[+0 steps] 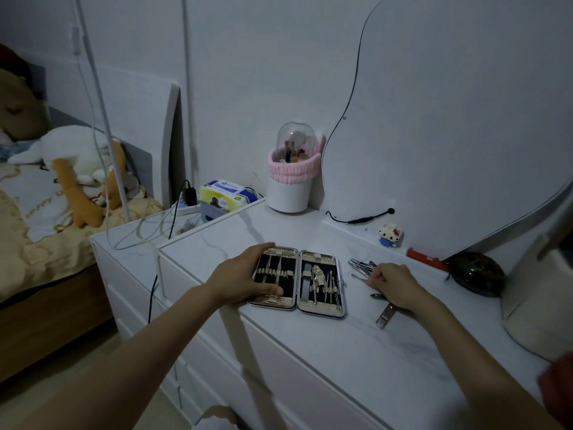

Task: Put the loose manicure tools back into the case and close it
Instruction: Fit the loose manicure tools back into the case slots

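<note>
- A white marble-patterned dresser top (356, 346) is seen nearest the camera; both forearms reach over it from below.
- A flat metal tool (385, 315) lies near the front, its upper end hidden under the right hand.
- The right hand (395, 283) rests on the dresser with fingers curled; a thin tool seems to be pinched at the fingertips, but this cannot be told for certain. A dark pointed tool (375, 295) projects just left of it.
- The manicure case (297, 280) lies open and flat at mid-dresser, with tools held under straps in both halves.
- The left hand (245, 279) is spread over the left half of the case, fingers along its far edge, thumb pressed on the near part.
- A cluster of loose metal tools (361, 264) lies just beyond the right hand, right of the case.
- Further back: a small block figure (390, 234), a red object (427, 260), a dark round object (477, 273).
- At the wall: a white brush holder (290, 187) with a clear dome and a pink band.
</note>
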